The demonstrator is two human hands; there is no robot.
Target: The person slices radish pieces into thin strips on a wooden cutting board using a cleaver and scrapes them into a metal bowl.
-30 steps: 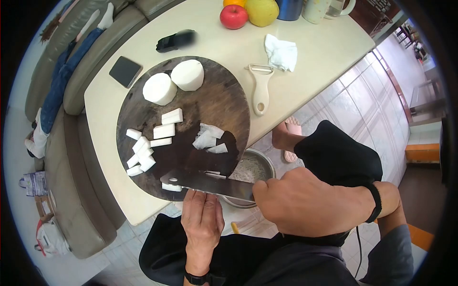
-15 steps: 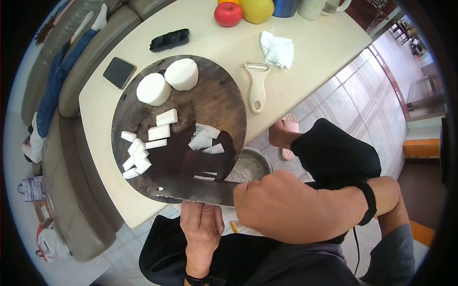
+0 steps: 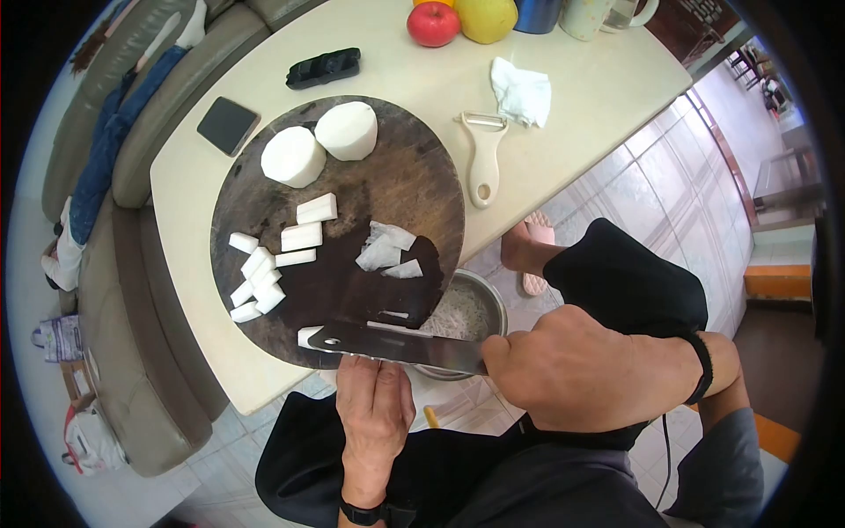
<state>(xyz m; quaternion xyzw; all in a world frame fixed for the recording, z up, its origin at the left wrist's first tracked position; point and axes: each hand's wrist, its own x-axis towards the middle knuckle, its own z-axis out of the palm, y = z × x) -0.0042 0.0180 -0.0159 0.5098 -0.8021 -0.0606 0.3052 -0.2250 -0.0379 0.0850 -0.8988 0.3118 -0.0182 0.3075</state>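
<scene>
My right hand (image 3: 572, 370) grips a kitchen knife (image 3: 396, 348), its blade lying across the near edge of a round wooden cutting board (image 3: 422, 167). Fingers pressed together, my left hand (image 3: 374, 400) is just on the near side of the blade, holding a white radish piece (image 3: 308, 337) that the blade mostly hides. A thin white strip (image 3: 398, 328) shows along the blade's far side. On the board are two thick radish chunks (image 3: 346, 130), several cut radish sticks (image 3: 262, 273) and thin translucent slices (image 3: 385, 245).
A peeler (image 3: 484, 163), crumpled tissue (image 3: 521, 92), phone (image 3: 228, 126), black object (image 3: 324, 68), red apple (image 3: 433, 24) and yellow-green fruit (image 3: 488, 18) lie on the table (image 3: 607, 97). Below its edge stands a metal bowl (image 3: 488, 304). Another person's legs (image 3: 132, 132) rest on the sofa.
The knife and my right hand have moved to the right, uncovering the white piece's left end. My left hand stays at the board's near edge. The view has shifted slightly.
</scene>
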